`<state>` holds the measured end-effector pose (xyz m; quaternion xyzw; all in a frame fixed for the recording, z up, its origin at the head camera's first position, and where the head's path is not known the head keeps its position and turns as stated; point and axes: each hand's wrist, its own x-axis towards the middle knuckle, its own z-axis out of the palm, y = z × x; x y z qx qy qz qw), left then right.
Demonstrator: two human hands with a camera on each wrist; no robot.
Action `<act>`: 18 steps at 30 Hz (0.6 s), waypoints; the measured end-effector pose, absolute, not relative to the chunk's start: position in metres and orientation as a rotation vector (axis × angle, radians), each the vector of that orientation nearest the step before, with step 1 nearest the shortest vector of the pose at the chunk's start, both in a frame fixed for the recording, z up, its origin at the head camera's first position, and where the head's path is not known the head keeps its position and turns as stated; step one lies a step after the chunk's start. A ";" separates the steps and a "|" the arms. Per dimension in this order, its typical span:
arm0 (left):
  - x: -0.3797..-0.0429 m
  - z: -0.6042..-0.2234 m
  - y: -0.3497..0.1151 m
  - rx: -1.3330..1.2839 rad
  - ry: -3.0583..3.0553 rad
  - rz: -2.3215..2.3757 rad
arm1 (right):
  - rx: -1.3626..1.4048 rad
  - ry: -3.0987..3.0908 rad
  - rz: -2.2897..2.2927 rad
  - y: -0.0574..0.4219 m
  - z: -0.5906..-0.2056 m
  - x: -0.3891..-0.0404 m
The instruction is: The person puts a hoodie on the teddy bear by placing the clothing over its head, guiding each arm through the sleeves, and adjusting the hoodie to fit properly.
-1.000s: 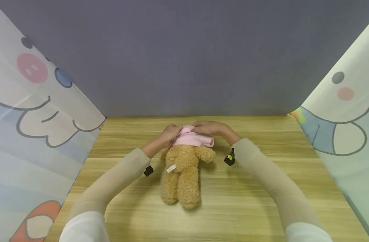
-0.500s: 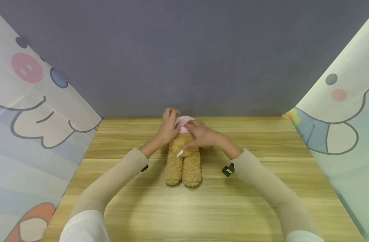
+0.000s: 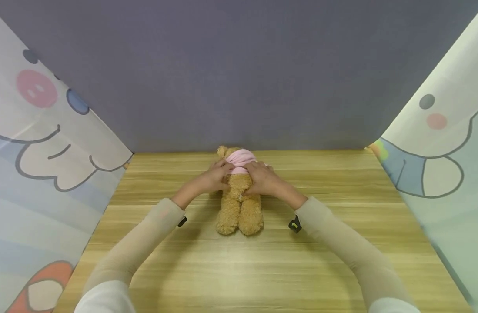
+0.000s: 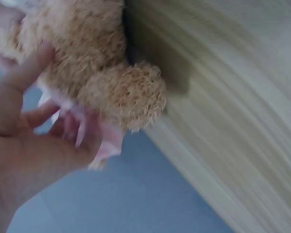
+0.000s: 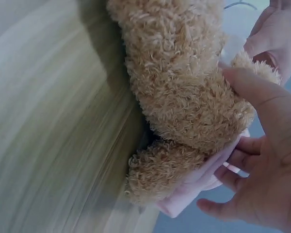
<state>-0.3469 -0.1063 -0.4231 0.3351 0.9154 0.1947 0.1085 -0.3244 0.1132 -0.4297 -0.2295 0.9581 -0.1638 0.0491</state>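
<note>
A brown curly-furred teddy bear [image 3: 250,217] lies on the wooden table, legs toward me and head at the far edge. One ear [image 3: 222,151] shows beyond a bunched pink shirt [image 3: 242,157] around its upper body. My left hand [image 3: 214,177] grips the shirt's hem from the left; in the left wrist view its fingers curl at the pink cloth and its thumb lies along the fur. From the right, my right hand [image 3: 264,179] holds the hem with bent fingers. Its thumb [image 5: 247,82] rests on the bear's back near a white tag [image 5: 233,46].
The wooden table [image 3: 239,269] runs back to a grey wall panel [image 3: 239,78] close behind the bear's head. Cartoon-printed curtains [image 3: 11,174] enclose the left and right sides. A small black wrist device [image 3: 295,224] hangs below the right sleeve.
The bear has moved toward the far edge, and its head now partly shows past the bunched shirt. Both hands shifted on the cloth; the left came down from the top to the hem.
</note>
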 end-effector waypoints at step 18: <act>-0.333 -0.478 -0.117 1.298 3.157 0.657 | -1.036 3.133 -0.298 0.107 -0.450 -0.329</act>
